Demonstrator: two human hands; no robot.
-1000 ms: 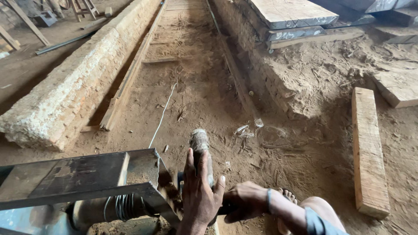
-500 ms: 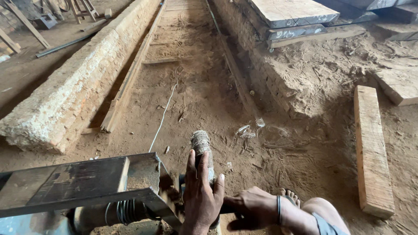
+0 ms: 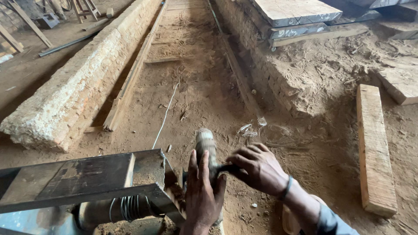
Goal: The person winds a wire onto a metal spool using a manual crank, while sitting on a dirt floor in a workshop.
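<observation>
A worker holds a grey power grinder (image 3: pixel 204 146) against the end of a steel beam (image 3: pixel 82 178) in a sandy trench between brick walls. The left hand (image 3: pixel 201 191), at six o'clock, lies along the tool's body with fingers straight and pressed flat on it; the right hand (image 3: pixel 257 167), at four o'clock, has its fingers curled tight around the side handle. The beam's end looks rough and rusty, so the grinding seems unfinished. A timber plank (image 3: pixel 373 148) lies at three o'clock.
</observation>
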